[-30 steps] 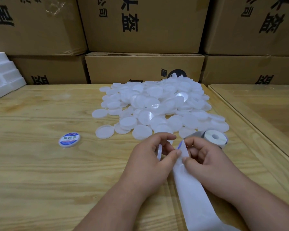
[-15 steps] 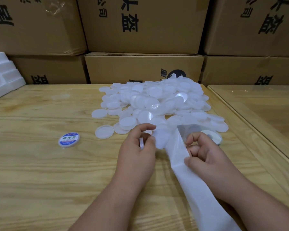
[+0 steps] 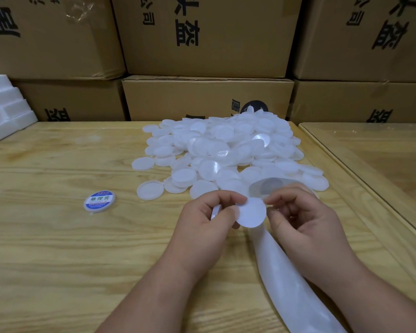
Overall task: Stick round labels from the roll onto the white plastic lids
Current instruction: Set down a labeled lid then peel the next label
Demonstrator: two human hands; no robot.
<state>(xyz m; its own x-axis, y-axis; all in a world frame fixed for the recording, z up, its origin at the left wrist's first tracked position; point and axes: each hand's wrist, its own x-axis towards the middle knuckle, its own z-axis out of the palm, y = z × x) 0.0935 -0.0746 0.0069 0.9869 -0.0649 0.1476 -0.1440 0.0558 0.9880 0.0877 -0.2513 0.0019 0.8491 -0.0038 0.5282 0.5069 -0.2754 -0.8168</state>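
Observation:
A big heap of white plastic lids [image 3: 226,152] lies on the wooden table [image 3: 58,248], just beyond my hands. My left hand [image 3: 202,234] grips one white lid [image 3: 214,211] edge-on and pinches a round label [image 3: 251,212] whose plain white back faces me. My right hand [image 3: 305,227] holds the white backing strip [image 3: 288,280], and its fingertips touch the label's right edge. The strip curls over behind those fingers and trails toward me. The roll itself is hidden behind my right hand.
One lid with a blue-and-white label [image 3: 99,201] lies alone to the left. Stacked cardboard boxes [image 3: 207,99] wall off the table's far edge. White foam blocks [image 3: 3,111] sit at the far left. A second table [image 3: 382,159] adjoins on the right.
The label has come off the strip and now sits between my two hands, held by the left. The right hand moved forward over the roll, hiding it.

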